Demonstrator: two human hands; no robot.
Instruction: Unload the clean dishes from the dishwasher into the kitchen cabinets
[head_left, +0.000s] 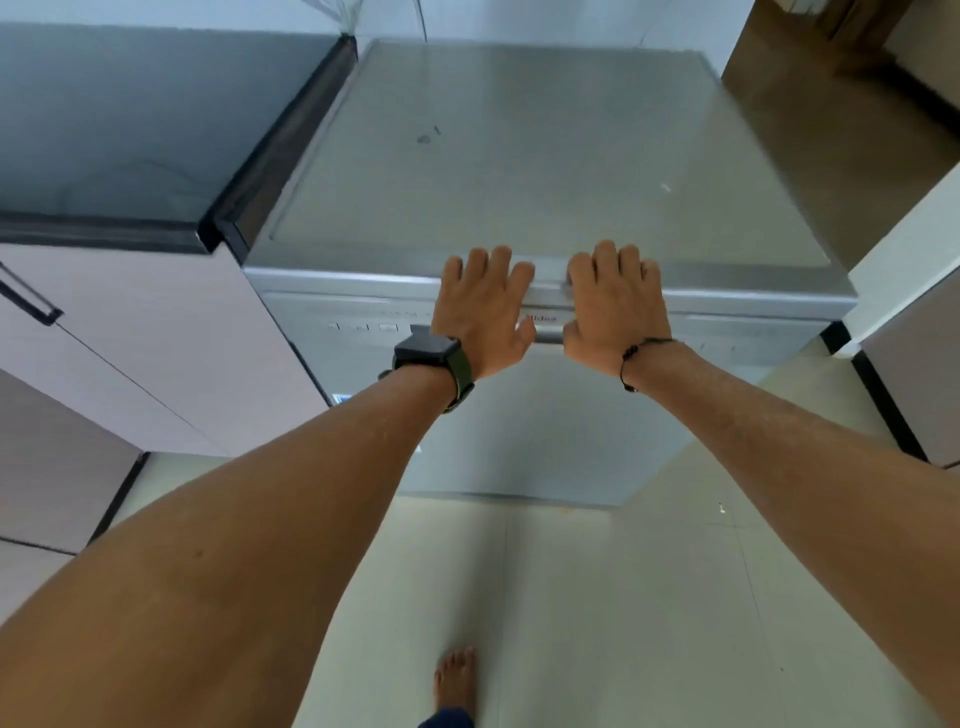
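The dishwasher (545, 156) is closed, so its inside is hidden, and the control marks on its front panel (363, 326) are too small and blurred to read. The fingertips of both hands curl over the door's top edge out of sight, and the bare foot (456, 680) is cut off by the near edge.

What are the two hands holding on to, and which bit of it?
Both the left hand and right hand lie on the top front edge of the dishwasher, fingers hooked over it above the door.
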